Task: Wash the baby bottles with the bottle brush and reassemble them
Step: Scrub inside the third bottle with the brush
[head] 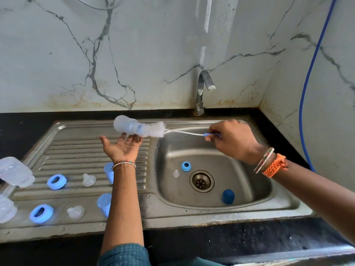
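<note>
A clear baby bottle (125,125) lies sideways in the air above the drainboard, with the fluffy white head of the bottle brush (153,129) at its mouth. My left hand (121,145) is palm up with straight fingers, its fingertips touching the bottle's underside. My right hand (230,140) pinches the brush's blue handle over the sink basin. In the basin (249,181) lie a blue collar ring (186,166), a clear nipple (175,174) and a dark blue cap (228,196).
On the drainboard (76,150) lie two clear bottles (15,172) at the left edge, two blue rings (56,181), two clear nipples (89,179) and two pale blue caps (104,204). A metal tap (201,91) stands behind the basin. A blue hose (307,79) hangs at right.
</note>
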A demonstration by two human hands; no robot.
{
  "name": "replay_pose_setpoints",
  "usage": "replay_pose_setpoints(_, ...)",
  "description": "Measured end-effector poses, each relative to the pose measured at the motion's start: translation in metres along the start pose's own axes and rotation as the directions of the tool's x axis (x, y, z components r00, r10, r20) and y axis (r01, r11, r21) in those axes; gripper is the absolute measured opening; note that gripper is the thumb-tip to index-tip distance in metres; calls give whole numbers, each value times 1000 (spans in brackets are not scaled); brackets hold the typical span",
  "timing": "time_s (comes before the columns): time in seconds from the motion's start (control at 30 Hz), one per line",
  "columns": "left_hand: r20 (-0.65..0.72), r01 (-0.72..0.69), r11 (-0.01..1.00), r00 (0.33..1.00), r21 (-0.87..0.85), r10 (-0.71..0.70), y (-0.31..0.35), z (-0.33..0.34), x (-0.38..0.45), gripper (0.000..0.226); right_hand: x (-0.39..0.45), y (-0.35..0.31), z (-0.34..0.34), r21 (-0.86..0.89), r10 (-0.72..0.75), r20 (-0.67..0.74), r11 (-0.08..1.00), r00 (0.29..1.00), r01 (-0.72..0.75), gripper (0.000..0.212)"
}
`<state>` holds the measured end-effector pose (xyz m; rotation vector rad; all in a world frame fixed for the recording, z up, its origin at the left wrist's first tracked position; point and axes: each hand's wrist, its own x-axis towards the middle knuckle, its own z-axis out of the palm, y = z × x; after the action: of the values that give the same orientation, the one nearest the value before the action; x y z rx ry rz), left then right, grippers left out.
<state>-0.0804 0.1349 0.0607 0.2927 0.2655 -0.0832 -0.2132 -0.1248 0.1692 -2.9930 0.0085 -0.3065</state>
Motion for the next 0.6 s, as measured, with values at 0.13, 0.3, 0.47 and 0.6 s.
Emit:
replay_pose_setpoints(0.13, -98, -50, 994, 993, 97, 60, -3, 6, 0, 40, -1, 6, 7, -136, -224, -288, 972, 931, 192, 13)
replay_pose_setpoints(0.3, -31, -49, 995, 998, 85, 52, -6, 5, -3, 29, 1, 1, -6, 367, 61, 346, 909, 936, -195, 21)
replay_pose_setpoints(0.47, 37, -52, 999, 998, -9, 52, -6, 3, -1, 29, 0, 2, -9, 462, 26, 445, 850, 895, -254, 25)
replay_pose_setpoints(0.6, 53, -57, 998, 997, 22, 56, -6, 4, -2, 27, -5, -2, -1, -47, 4, -143, 999, 990, -11, 16)
